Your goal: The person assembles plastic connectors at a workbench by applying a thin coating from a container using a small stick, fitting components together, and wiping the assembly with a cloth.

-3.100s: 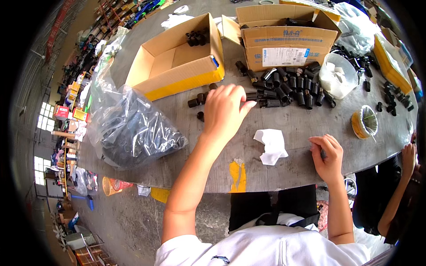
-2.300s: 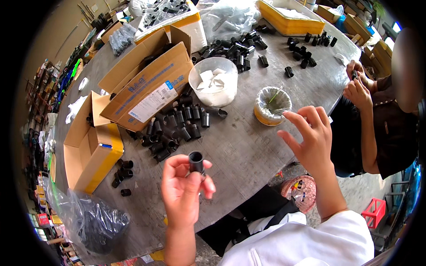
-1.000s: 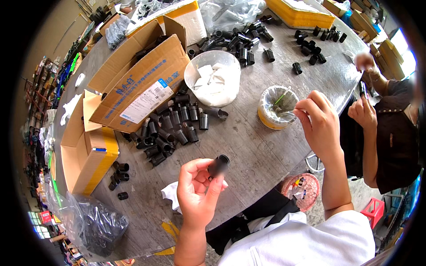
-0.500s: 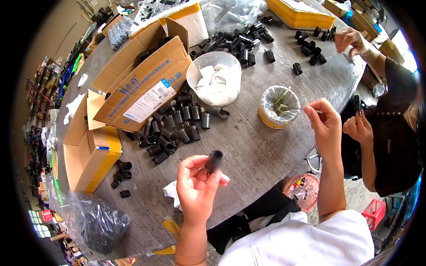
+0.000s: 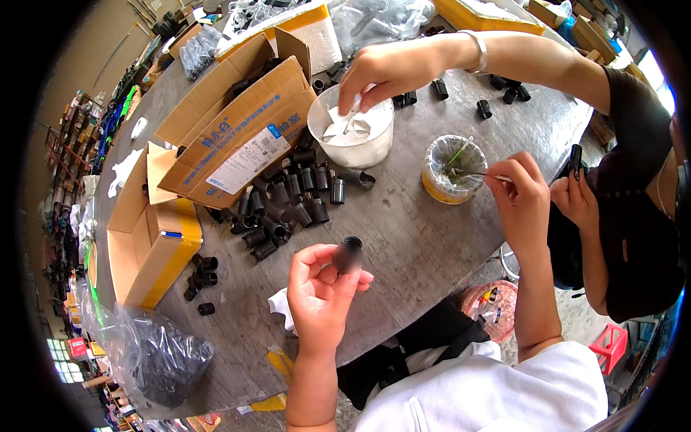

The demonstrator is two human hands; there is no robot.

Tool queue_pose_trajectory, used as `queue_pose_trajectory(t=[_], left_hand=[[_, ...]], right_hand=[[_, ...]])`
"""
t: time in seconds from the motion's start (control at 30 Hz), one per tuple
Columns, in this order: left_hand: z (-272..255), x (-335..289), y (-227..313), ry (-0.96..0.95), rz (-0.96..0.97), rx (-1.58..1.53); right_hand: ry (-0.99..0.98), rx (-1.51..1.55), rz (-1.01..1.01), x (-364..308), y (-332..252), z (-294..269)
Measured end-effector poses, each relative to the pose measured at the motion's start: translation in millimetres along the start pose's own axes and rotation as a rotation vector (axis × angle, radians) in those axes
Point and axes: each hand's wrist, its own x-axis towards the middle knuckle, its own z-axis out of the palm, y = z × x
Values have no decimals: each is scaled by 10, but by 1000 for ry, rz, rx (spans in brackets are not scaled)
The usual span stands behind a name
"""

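On the grey round table, everything placed relative to the white tub:

Landmark: white tub, upper middle of table, holds white scraps.
Left hand: left hand, well below the tub, near table's front edge, raised above the surface.
Left fingers: curled narrow, thumb and fingertips pinching a black tube, open end up.
Black tube place: in the left hand, below the tub, clear of the tabletop.
Right hand: right hand, right of and below the tub, beside the taped cup.
Right fingers: pinched tight on a thin stick; its tip reaches into the cup.
Taped cup: small cup with yellow band, just right of the tub, green and thin sticks inside.
Loose pile: black tubes, heaped left of and below the tub, against the cardboard box.
Yellow box: open yellow box, far left of the tub, a few tubes at its foot.
Plastic bag: clear bag of black parts, far lower left.
Other person: a hand reaches into the tub from above; that person's other hand holds a dark piece, right of the cup.
Handling guess: tube looks light, stiff, smooth plastic, likely slippery; not fragile.
Grip guess: best held round the mid wall, leaving the open mouth free.
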Motion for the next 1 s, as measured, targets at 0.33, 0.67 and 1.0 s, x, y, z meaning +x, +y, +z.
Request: queue_pose_trajectory(t=[0.33, 0.67, 1.0], left_hand=[[10, -31, -11, -8, -11, -9], [-51, -31, -6, -34, -15, -91], [-48, -33, -17, -26, 11, -88]], right_hand=[[-59, 3, 15, 3, -49, -85], [-18, 213, 190, -18, 2, 6], [-107, 499, 412, -90, 145, 3]])
